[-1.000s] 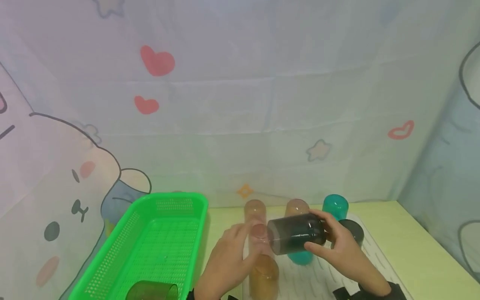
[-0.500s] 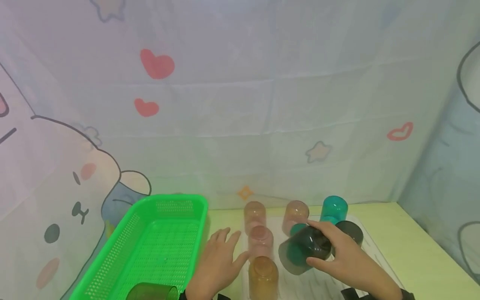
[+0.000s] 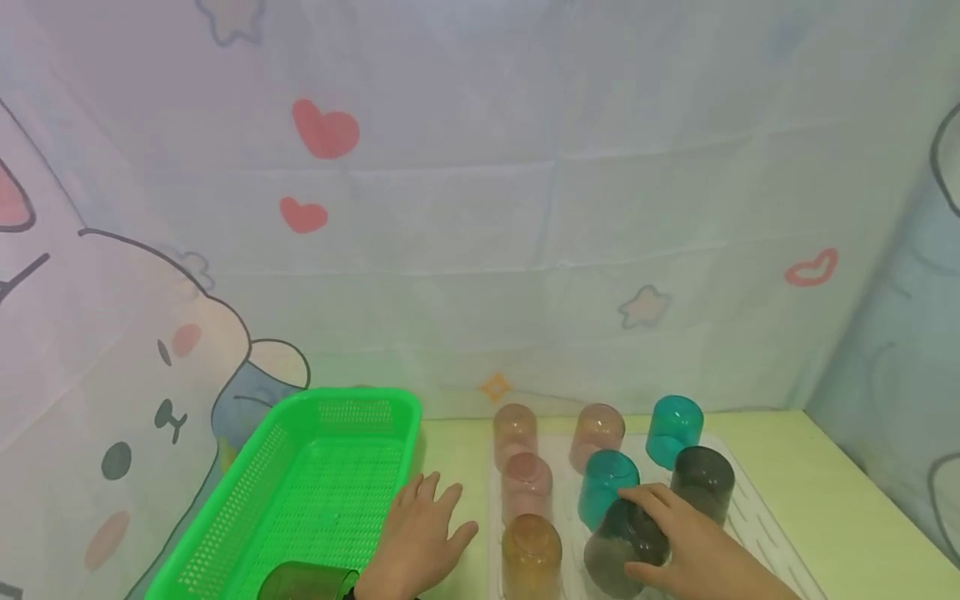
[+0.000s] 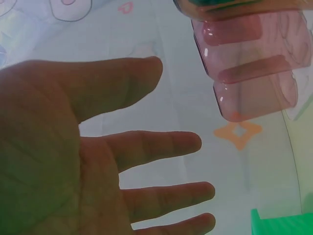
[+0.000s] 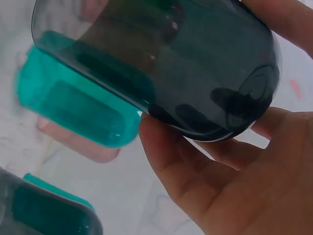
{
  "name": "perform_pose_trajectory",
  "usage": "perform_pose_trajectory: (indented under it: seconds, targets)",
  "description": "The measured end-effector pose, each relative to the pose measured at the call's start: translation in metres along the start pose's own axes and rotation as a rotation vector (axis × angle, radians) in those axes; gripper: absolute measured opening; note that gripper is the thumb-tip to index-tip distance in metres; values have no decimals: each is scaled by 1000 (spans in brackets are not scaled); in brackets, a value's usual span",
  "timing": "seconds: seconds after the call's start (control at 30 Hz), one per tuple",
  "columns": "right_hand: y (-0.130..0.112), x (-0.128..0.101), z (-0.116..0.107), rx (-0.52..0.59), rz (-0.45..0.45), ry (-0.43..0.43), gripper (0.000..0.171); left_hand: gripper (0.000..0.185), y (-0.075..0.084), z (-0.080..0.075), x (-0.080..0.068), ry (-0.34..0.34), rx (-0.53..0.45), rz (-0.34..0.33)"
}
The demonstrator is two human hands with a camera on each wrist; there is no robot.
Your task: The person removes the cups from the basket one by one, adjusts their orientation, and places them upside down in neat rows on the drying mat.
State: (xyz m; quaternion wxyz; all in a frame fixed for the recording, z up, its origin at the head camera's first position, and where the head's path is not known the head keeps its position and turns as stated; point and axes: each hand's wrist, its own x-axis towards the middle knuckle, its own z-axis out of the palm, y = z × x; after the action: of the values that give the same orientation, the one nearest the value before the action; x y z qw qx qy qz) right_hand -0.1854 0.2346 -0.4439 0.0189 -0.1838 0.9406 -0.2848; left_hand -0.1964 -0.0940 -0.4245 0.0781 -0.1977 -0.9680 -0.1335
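My right hand (image 3: 693,542) grips a dark grey see-through cup (image 5: 195,63) near its base, fingers and thumb on opposite sides. The cup is bottom up and slightly tilted, close over the front of the white tray (image 3: 761,533). Just behind it stands an upside-down teal cup (image 3: 606,483); another dark grey cup (image 3: 703,479) stands to its right. My left hand (image 3: 416,542) holds nothing, its fingers spread between the green basket and the tray. Nearest to it on the tray are an amber cup (image 3: 531,558) and a pink cup (image 3: 527,492).
A green plastic basket (image 3: 412,433) stands on the left, with an olive-green cup (image 3: 303,581) lying at its front. Farther back on the tray are two pinkish cups and a second teal cup (image 3: 675,429). A printed cloth (image 3: 555,208) hangs behind the table.
The dark grey cup has turned from lying sideways to nearly bottom up and come down toward the front of the tray. My left hand has drawn back leftward from the cups.
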Motion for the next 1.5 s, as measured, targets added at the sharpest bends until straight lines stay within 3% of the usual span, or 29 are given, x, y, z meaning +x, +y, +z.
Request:
perform_pose_trajectory:
  seconds: [0.27,0.77,1.03,1.1,1.3,1.5]
  targets:
    - [6,4,18,13,190,-134,81,44,-2,-5,-5,-28,8,5]
    - [1,7,27,-6,196,-135,83,41,-6,-2,-9,-31,26,18]
    - [0,3,17,4,208,-113,89,54,-4,-22,-15,-101,-41,54]
    - [0,1,12,2,191,-93,87,56,-6,-30,-15,-114,-58,54]
    - [2,-4,-2,-38,28,38,73,49,-16,-52,-14,-172,-65,61]
    - [3,-3,-5,-35,20,40,67,39,-37,-67,-7,-288,-36,4]
